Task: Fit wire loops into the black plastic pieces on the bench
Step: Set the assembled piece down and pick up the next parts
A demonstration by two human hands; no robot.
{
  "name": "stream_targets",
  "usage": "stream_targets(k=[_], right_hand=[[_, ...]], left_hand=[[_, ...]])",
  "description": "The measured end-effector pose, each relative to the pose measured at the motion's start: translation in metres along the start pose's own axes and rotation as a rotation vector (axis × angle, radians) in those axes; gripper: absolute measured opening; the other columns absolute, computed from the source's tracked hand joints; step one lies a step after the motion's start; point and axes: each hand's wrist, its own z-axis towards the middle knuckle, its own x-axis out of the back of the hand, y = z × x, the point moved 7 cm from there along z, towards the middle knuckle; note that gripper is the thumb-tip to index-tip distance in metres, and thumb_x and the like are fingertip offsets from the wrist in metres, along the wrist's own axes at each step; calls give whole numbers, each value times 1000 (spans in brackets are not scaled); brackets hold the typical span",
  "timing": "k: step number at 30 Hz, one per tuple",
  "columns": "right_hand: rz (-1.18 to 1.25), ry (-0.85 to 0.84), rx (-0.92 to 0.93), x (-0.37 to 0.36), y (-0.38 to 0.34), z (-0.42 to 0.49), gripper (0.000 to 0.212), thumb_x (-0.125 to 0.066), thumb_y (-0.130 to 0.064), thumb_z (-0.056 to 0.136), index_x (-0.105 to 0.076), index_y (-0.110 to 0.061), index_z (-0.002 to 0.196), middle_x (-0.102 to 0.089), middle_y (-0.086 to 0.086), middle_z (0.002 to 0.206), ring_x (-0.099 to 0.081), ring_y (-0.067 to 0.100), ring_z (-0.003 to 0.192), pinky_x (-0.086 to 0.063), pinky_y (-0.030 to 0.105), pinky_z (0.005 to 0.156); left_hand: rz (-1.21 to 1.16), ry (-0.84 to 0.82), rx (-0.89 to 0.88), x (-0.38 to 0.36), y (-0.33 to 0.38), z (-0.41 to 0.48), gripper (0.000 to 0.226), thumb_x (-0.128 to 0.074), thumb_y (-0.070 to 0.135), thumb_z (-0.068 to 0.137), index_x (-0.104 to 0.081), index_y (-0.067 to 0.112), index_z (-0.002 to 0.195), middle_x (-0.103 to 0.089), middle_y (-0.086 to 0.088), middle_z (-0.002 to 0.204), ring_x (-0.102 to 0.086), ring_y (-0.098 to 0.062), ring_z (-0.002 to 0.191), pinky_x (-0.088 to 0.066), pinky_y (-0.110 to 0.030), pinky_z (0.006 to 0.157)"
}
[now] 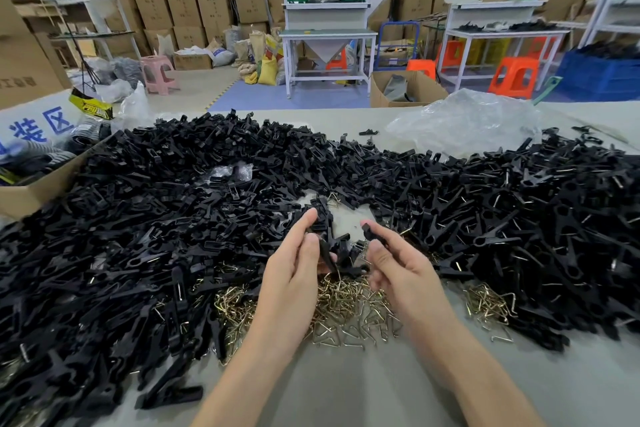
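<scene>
**Both hands gripping black pieces above the wire heap**

Bare grey desk (346, 392) lies open nearest the person. Above it, the left hand (294, 274) pinches a black plastic clip piece (330, 246); the right hand (391, 263) pinches a smaller black piece (369, 232). Brass-coloured bent wire loops (343, 308) lie under the hands. Heaps of black plastic pieces (156, 204) crowd both sides, up to a crumpled clear plastic bag (464, 121) by the far edge.

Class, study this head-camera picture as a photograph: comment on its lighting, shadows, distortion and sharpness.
Head view: lighting is even and diffuse, with only soft shadows under the left hand and right hand; wide-angle distortion bows the shelving frames and bench edge; the black plastic pieces merge into dark masses with little detail; the wire loops glint; the clear plastic bag shows mild glare.
</scene>
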Motion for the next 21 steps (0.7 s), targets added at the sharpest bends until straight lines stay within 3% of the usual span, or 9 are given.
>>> stream_targets(k=[2, 4, 7, 11, 16, 21], right_hand=[[208, 8, -48, 0, 1, 2, 36, -63, -34, 85, -75, -27, 119, -65, -1, 72, -55, 6, 58, -49, 19, 61], [291, 4, -80, 0, 2, 2, 27, -61, -27, 89, -80, -26, 109, -71, 1, 81, -60, 7, 63, -52, 19, 59], [251, 26, -95, -1, 1, 1, 29, -58, -5, 96, -81, -22, 100, -78, 6, 95, -69, 9, 78, -56, 19, 67], [133, -13, -32, -6, -11, -3, 30, -72, -11, 83, -80, -30, 104, -78, 1, 110, -72, 11, 103, -56, 19, 86], [-46, 26, 41, -3, -17, -5, 39, -79, -8, 83, -75, -39, 106, -76, -10, 98, -72, 7, 93, -53, 17, 82], [-76, 36, 107, -5, -20, -6, 34, -81, -9, 80, -74, -36, 99, -77, -6, 94, -72, 6, 88, -54, 16, 79]], left_hand=[[-1, -57, -6, -5, -1, -1, 34, -45, 29, 106, -51, 50, 132, -71, 11, 89, -71, -18, 94, -56, -41, 95], [-1, -97, -7, -10, 0, -2, 35, -50, 36, 100, -51, 51, 131, -69, 11, 88, -72, -16, 88, -59, -37, 85], [-48, -79, 28, -10, -3, 0, 33, -58, 36, 93, -57, 46, 125, -68, 10, 91, -72, -15, 83, -60, -31, 76], [-102, -57, 80, -7, -6, 3, 34, -59, 9, 99, -62, 34, 122, -72, 6, 94, -72, -16, 88, -60, -30, 79], [-105, -102, 95, -10, -3, 1, 36, -62, 4, 97, -61, 25, 125, -76, 7, 104, -71, -7, 91, -54, -17, 77], [-117, -73, 98, -8, -2, 0, 28, -67, 7, 94, -66, 21, 118, -75, 1, 99, -70, -10, 80, -54, -17, 74]])
